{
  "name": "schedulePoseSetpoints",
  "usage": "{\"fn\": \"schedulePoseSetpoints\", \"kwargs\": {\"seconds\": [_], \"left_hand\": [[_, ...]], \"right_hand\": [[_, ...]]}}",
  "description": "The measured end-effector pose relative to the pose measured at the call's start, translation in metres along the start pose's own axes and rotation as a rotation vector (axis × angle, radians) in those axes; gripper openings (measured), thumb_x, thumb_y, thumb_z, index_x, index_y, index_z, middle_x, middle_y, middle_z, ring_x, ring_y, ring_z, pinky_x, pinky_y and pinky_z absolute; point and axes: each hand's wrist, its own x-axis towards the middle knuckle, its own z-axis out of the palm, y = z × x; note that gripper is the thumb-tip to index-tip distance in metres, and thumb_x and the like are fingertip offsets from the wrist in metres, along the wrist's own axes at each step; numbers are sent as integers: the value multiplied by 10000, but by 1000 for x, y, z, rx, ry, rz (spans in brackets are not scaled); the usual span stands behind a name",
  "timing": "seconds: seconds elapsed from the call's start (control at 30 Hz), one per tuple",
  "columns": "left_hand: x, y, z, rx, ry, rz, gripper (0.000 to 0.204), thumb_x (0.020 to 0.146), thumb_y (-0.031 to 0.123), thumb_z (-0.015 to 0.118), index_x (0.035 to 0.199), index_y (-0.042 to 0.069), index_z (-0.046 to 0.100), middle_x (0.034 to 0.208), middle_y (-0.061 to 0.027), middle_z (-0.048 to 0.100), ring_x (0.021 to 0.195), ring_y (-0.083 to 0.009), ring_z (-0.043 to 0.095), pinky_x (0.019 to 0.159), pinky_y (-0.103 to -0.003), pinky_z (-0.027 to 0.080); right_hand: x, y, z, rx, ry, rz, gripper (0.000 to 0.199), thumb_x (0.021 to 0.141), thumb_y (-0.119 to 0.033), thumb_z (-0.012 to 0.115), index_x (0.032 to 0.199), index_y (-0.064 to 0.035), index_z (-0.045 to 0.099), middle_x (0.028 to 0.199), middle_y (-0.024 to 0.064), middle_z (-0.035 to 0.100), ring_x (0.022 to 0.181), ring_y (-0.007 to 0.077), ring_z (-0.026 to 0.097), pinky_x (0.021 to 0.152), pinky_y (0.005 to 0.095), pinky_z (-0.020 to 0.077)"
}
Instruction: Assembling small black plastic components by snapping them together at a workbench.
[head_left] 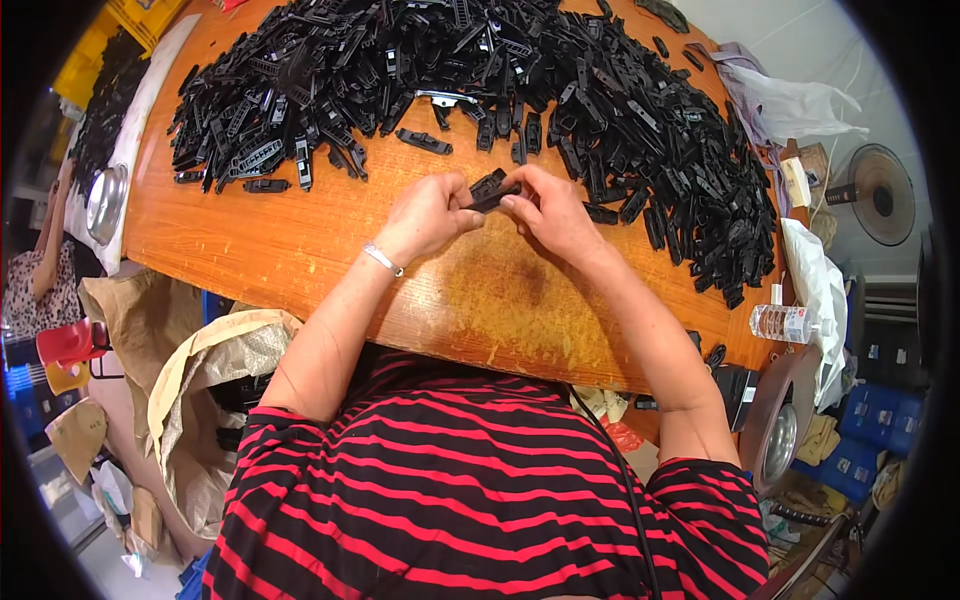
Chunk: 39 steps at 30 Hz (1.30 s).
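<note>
Over the near middle of the wooden table, both hands meet at a small black plastic part (490, 195). My left hand (430, 212) is closed, gripping its left end between thumb and fingers. From the other side my right hand (550, 208) pinches its right end. The fingers cover part of it, so whether it is one piece or two joined ones I cannot tell. Just beyond the hands lies a single loose black part (424, 141), at the near edge of a wide pile of similar black parts (340, 70).
The pile curves across the far side of the wooden table (300, 235) and down its right. A plastic bottle (782, 323) lies by the right edge, a fan (872, 195) beyond. An open woven sack (190, 400) stands left. Another person's arm (52, 235) shows far left.
</note>
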Motion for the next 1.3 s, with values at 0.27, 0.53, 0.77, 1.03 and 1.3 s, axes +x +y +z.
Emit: {"fn": "schedulePoseSetpoints", "kwargs": {"seconds": [0.27, 0.53, 0.77, 1.03, 1.3], "left_hand": [[4, 8, 11, 29, 303, 54, 323, 771, 233, 786, 983, 55, 621, 868, -72, 614, 797, -221, 609, 692, -349, 499], [3, 10, 16, 317, 249, 230, 306, 749, 170, 781, 1011, 66, 661, 971, -102, 598, 990, -304, 587, 831, -397, 490], [-11, -2, -1, -33, 201, 221, 363, 814, 6, 713, 1166, 40, 635, 944, -40, 611, 883, -125, 597, 813, -254, 508], [-4, 2, -4, -620, 53, 80, 146, 892, 129, 697, 905, -4, 639, 735, 4, 632, 642, -58, 575, 584, -212, 484], [3, -5, 8, -540, 141, 23, 181, 861, 144, 736, 888, 0, 631, 727, -21, 642, 615, -70, 580, 550, -222, 484]], "right_hand": [[-25, 3, -12, 478, -77, 338, 94, 940, -89, 611, 939, 3, 595, 695, 16, 624, 539, 63, 570, 483, 213, 445], [-41, -6, -24, 412, -125, 399, 133, 957, -143, 604, 944, -11, 594, 726, 26, 636, 549, 65, 588, 483, 211, 465], [-32, -7, -7, 832, -85, 503, 197, 992, -198, 552, 1002, -4, 584, 742, 52, 619, 559, 91, 588, 494, 233, 508], [-19, -20, 4, 740, -12, 484, 185, 983, -187, 572, 1002, -3, 576, 733, 41, 617, 557, 84, 584, 492, 229, 506], [-16, -14, 9, 590, 31, 409, 147, 952, -144, 618, 966, -12, 555, 714, 22, 611, 517, 72, 567, 453, 209, 472]]}}
